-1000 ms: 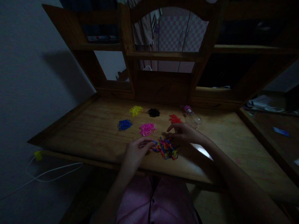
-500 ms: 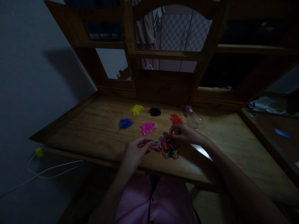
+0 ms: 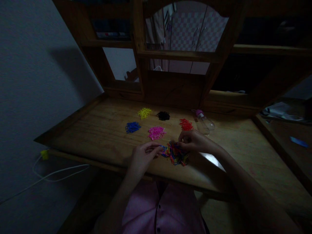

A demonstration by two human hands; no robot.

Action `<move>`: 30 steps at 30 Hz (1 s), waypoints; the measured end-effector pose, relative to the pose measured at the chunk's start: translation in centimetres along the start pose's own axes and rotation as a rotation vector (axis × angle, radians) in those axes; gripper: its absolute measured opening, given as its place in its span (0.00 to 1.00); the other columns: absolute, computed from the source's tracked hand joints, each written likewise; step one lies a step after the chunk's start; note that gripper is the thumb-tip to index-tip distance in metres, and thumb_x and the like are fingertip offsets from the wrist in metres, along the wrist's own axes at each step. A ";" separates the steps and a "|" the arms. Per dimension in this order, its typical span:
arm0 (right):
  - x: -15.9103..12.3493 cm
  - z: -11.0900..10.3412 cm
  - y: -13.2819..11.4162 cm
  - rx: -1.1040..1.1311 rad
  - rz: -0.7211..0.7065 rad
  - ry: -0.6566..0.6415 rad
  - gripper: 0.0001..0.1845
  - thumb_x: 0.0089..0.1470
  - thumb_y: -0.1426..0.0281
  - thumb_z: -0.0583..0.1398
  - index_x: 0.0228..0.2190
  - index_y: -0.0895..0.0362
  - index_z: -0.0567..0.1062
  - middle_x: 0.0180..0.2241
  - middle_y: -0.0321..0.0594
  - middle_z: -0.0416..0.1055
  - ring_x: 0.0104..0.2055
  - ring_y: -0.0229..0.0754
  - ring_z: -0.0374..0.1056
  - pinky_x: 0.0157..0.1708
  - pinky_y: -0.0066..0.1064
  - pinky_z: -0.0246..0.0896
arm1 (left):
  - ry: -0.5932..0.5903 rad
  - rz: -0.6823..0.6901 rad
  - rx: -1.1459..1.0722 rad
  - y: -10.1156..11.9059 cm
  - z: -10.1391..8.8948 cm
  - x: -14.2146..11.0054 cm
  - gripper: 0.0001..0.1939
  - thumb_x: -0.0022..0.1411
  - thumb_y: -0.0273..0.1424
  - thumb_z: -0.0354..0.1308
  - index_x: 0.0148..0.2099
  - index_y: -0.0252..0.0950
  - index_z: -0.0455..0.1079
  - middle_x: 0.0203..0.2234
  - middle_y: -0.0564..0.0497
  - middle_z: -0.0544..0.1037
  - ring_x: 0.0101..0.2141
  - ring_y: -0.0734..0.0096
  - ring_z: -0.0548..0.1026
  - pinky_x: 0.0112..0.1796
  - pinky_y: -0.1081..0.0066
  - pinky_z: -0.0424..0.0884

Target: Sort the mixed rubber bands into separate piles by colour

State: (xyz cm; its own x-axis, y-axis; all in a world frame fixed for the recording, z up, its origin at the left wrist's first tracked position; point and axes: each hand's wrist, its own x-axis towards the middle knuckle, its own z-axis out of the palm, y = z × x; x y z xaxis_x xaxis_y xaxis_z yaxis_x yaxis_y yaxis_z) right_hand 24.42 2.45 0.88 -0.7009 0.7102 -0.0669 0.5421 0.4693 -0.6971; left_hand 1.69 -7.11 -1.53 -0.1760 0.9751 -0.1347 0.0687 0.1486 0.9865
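Note:
A mixed pile of small loop-shaped pieces (image 3: pixel 179 154), in several colours, lies near the front of the wooden desk. Dim light hides whether they are clips or bands. My left hand (image 3: pixel 144 157) rests at the pile's left side, thumb and fingers closed together by some blue pieces. Over the pile's upper right is my right hand (image 3: pixel 193 141), its thumb and fingertips pinched; what they hold is too small to tell. Beyond the hands lie single-colour heaps: pink pieces (image 3: pixel 156 132), red pieces (image 3: pixel 186 124), blue pieces (image 3: pixel 133 127), yellow pieces (image 3: pixel 144 113) and black pieces (image 3: pixel 163 115).
A clear bulb-shaped bottle (image 3: pixel 206 124) with a purple cap lies behind my right hand. The desk (image 3: pixel 97 130) backs onto a wooden shelf unit (image 3: pixel 175 87). At the left, a white cable (image 3: pixel 60 170) hangs by the desk edge.
The view has shifted slightly. My right hand has dipped a little closer over the mixed pile; my left hand stays by its left side. The single-colour heaps look unchanged.

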 end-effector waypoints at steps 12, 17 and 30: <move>0.6 1.3 0.0 -0.122 -0.017 -0.029 0.13 0.50 0.63 0.62 0.34 0.59 0.75 0.26 0.38 0.70 0.25 0.35 0.60 0.23 0.26 0.47 | -0.010 0.039 0.023 -0.7 -0.2 0.2 0.10 0.52 0.35 0.65 0.35 0.34 0.76 0.27 0.49 0.81 0.29 0.67 0.80 0.32 0.73 0.77; 0.8 1.4 0.0 -0.091 -0.008 -0.046 0.10 0.49 0.67 0.62 0.34 0.59 0.76 0.24 0.36 0.68 0.24 0.34 0.60 0.22 0.26 0.47 | -0.005 0.039 0.019 -0.6 -0.2 0.2 0.10 0.52 0.35 0.65 0.34 0.34 0.76 0.26 0.49 0.81 0.28 0.67 0.80 0.31 0.72 0.77; 0.6 0.4 0.6 0.384 0.080 -0.142 0.13 0.51 0.62 0.60 0.32 0.60 0.71 0.23 0.34 0.67 0.22 0.32 0.59 0.20 0.23 0.51 | -0.021 0.046 0.009 0.1 0.0 0.1 0.12 0.52 0.36 0.65 0.35 0.33 0.77 0.28 0.47 0.81 0.30 0.65 0.80 0.30 0.72 0.76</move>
State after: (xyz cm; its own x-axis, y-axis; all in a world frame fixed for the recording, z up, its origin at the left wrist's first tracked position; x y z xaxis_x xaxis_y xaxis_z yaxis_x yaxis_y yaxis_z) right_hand 24.14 2.92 0.15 -0.7352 0.6443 -0.2105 0.4037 0.1667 -0.8996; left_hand 1.67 -7.04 -1.44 -0.1521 0.9841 -0.0914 0.0853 0.1052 0.9908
